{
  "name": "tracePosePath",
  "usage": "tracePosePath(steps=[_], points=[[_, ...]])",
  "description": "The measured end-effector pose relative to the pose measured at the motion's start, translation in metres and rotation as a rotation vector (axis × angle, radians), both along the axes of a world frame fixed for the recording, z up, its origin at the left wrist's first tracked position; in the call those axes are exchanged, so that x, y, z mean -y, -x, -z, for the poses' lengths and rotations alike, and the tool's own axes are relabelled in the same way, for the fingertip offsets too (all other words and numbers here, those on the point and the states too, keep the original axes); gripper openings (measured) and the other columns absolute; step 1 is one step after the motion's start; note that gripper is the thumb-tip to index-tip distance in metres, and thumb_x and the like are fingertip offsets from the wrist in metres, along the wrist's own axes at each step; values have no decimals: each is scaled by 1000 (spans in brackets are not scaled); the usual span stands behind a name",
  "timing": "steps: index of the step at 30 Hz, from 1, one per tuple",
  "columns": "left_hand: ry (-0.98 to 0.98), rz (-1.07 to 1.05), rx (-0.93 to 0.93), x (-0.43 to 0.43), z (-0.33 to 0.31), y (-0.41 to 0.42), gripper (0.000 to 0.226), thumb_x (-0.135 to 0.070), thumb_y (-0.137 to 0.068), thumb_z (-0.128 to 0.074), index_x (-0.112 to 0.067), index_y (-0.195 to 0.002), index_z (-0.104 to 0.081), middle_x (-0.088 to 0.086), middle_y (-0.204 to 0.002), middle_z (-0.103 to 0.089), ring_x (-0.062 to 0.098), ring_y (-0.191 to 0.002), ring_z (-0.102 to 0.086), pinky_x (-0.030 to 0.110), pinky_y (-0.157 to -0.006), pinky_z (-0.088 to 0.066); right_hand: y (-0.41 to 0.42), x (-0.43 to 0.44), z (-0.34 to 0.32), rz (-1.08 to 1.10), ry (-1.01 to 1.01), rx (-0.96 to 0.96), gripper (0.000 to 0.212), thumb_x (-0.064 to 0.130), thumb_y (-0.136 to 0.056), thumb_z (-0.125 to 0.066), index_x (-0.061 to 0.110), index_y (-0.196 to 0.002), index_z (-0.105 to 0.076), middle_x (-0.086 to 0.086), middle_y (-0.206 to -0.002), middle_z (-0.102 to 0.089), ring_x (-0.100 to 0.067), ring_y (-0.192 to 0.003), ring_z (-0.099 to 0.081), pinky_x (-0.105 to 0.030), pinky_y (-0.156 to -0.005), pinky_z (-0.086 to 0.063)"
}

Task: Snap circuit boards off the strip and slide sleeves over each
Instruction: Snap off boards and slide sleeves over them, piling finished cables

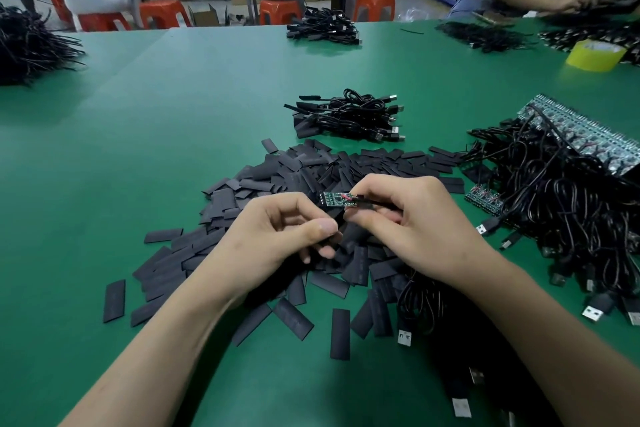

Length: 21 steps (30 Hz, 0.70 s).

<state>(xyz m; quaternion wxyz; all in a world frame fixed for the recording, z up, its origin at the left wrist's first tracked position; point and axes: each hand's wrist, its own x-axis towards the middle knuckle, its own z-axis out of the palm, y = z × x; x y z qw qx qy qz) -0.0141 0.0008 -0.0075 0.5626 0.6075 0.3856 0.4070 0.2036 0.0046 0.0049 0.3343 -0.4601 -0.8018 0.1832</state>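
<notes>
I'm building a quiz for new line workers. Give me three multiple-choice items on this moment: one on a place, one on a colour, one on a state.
1. Where does the pile of black sleeves lie?
A. on the table mat under the hands
B. in a blue bin
C. on a red stool

2. What colour is the tape roll at far right?
A. red
B. yellow
C. white

3. What state is the circuit board in?
A. lying loose on the mat
B. fully sleeved
C. bare, held in the right hand

Answers: 1 A, the sleeves spread on the green mat; 2 B, it is plainly yellow; 3 C, its green face shows uncovered between the fingertips.
</notes>
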Motion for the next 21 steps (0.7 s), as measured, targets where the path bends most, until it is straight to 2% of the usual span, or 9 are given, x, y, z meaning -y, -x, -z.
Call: tracePosePath(steps=[2,4,6,7,10,12,16,21], points=[[-5,-61,11,-2,2,0,11,-26,-71,-81,-21,-80,-78,9,-80,-77,14,-69,-71,21,-59,-54,-1,1,-1,12,11,-16,10,41,-92,-67,32,-93,-62,9,-56,-43,-9,-52,-39,-26,-56,-34],[-69,-159,-35,-4,4,2,23,-30,-66,-84,-23,-88,-82,5,-85,-78,12,-75,-71,22,-69,-58,-2,3,-4,8,51,-73,14,46,-94,-60,32,-94,-60,7,-59,-42,-8,-54,-40,-31,-59,-36],[-268,-255,-194,-4,6,3,25,-35,-70,-84,-29,-94,-82,-1,-88,-78,11,-82,-73,23,-77,-58,-3,3,-8,15,90,-139,26,49,-99,-48,28,-92,-62,-1,-65,-50,-12,-59,-46,-34,-62,-37],[-395,-292,-288,-4,7,3,24,-36,-74,-83,-28,-97,-81,-4,-88,-77,11,-82,-72,23,-77,-57,-4,3,-9,23,98,-157,31,48,-102,-44,26,-89,-64,-5,-67,-51,-13,-60,-47,-33,-61,-36],[-627,-371,-381,-3,9,0,20,-31,-80,-82,-22,-98,-81,-11,-91,-72,11,-82,-68,19,-74,-51,-3,4,-10,33,122,-143,34,40,-105,-50,21,-79,-62,-9,-62,-48,-9,-53,-37,-24,-54,-28],[-670,-407,-360,-3,10,-1,18,-29,-81,-81,-23,-98,-80,-11,-94,-72,11,-82,-68,18,-74,-51,-2,4,-10,32,143,-132,33,36,-103,-53,19,-75,-60,-7,-58,-46,-8,-51,-34,-21,-52,-28],[-652,-452,-308,-3,11,-1,16,-23,-83,-82,-22,-99,-81,-9,-97,-73,15,-82,-69,18,-73,-52,-2,3,-10,38,160,-192,36,30,-104,-55,18,-69,-53,8,-54,-37,-6,-51,-31,-21,-52,-28],[-649,-490,-295,-2,11,-3,18,-22,-82,-83,-22,-100,-82,-9,-96,-73,14,-83,-69,19,-72,-53,-3,1,-10,53,171,-212,39,31,-105,-53,20,-68,-51,9,-57,-36,-5,-53,-31,-20,-53,-27]])
